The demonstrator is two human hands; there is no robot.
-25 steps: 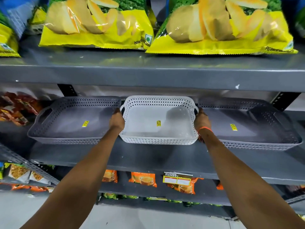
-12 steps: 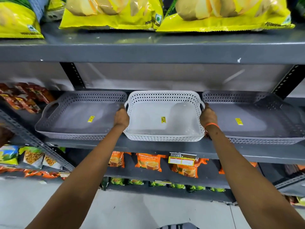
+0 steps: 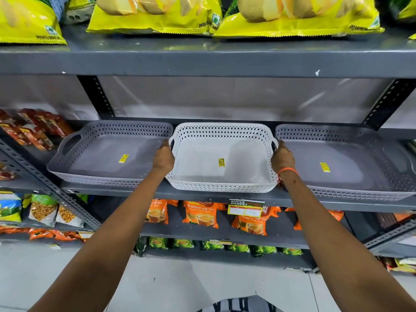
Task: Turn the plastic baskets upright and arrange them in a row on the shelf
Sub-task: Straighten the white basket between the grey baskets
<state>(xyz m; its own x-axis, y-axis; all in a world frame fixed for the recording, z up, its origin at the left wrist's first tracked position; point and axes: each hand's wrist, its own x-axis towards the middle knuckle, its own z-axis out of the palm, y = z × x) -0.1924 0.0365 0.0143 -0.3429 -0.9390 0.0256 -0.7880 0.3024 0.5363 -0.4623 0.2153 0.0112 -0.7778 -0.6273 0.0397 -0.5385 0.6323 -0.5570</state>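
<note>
Both hands are gripping the white basket [image 3: 221, 158] by its side handles, left hand [image 3: 163, 157] and right hand [image 3: 283, 156] clenched on it, sitting upright on the grey shelf [image 3: 281, 199] between two grey baskets [image 3: 108, 154].

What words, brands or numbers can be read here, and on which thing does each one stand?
"Premium LEAF TEA": orange tea packet, lower shelf.
"LEAF TEA": orange packet at its left, partly hidden.
"SUPER MARKET": shelf price tag; prices unreadable.
"POTATO": yellow chip bags, top shelf; remaining print cut off or blurred.
Yellow stickers in the white basket and both grey baskets: too small to read.
</note>
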